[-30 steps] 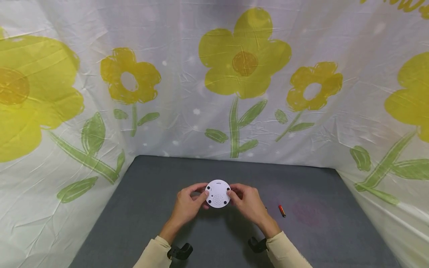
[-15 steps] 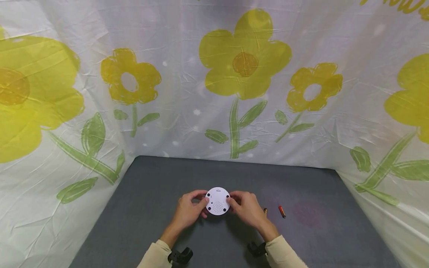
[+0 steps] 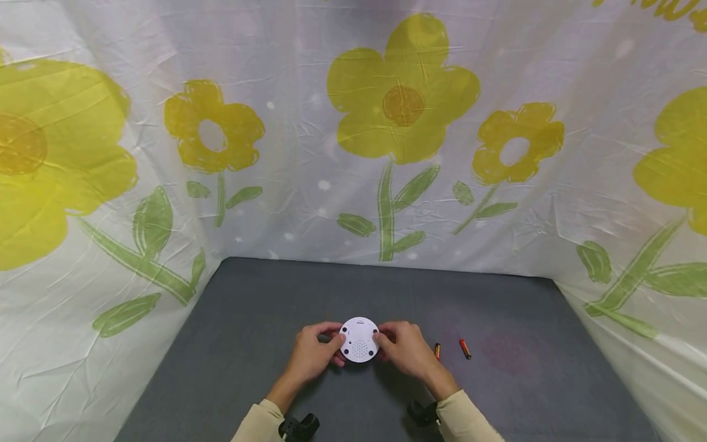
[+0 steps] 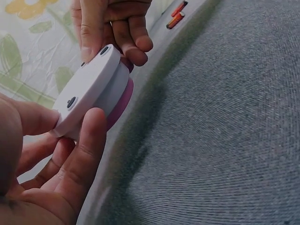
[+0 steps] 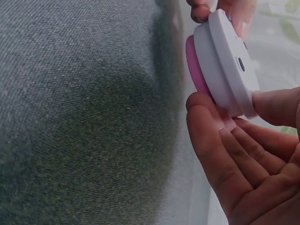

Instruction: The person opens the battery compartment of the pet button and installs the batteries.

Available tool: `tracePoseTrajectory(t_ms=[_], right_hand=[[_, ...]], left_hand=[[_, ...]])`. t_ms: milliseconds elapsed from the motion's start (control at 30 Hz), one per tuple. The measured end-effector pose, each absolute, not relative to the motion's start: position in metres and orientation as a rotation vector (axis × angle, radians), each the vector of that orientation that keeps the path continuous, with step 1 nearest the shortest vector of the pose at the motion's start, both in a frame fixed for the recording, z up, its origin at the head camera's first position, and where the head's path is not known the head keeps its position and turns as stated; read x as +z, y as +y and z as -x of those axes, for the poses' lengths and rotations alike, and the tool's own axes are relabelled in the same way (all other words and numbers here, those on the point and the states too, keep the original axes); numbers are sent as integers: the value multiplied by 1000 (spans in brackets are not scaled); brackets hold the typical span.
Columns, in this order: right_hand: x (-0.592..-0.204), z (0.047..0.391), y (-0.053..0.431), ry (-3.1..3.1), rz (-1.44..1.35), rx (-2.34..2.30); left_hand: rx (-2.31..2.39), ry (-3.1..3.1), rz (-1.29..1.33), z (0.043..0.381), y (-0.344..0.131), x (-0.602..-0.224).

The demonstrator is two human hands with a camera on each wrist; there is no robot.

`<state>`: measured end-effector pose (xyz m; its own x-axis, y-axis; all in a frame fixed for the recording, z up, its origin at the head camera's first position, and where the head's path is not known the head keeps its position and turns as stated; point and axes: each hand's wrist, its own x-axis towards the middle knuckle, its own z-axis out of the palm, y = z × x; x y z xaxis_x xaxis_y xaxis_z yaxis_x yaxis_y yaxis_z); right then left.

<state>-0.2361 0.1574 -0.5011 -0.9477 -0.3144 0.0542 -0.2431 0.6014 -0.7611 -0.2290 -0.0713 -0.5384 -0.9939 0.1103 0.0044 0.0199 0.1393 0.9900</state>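
Both hands hold a round white device (image 3: 359,347) by its edges above the table. Its underside, with dark rubber feet and a patch of small holes, faces up towards the head camera. In the left wrist view, the device (image 4: 89,86) has a stepped white body and a pink layer on its far side. My left hand (image 3: 310,353) pinches the left edge, thumb on the underside and fingers beneath. On the opposite edge my right hand (image 3: 409,351) grips in the same way. From the right wrist, the device (image 5: 220,65) shows tilted, its pink face (image 5: 196,70) towards the table.
Two small orange-and-black batteries, one (image 3: 465,349) farther right and the other (image 3: 437,351) beside the right hand, lie on the dark grey table (image 3: 265,294). A white curtain (image 3: 298,202) with yellow flowers encloses the back and sides.
Both hands have moved the device down the head view, nearer the body. The battery beside the right hand, mostly hidden earlier, now shows. The grip on the device looks the same.
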Motion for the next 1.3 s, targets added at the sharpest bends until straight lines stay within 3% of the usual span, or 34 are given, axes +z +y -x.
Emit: tracePoseTrajectory(t_ms=[900,1300], right_hand=[[-508,233,159,2668,445,-1281],[-507,234,158,2916,470,-1051]], left_hand=[[2129,2010,-136,229,-71,-557],[2139,2001,-130,228,-71,-556]])
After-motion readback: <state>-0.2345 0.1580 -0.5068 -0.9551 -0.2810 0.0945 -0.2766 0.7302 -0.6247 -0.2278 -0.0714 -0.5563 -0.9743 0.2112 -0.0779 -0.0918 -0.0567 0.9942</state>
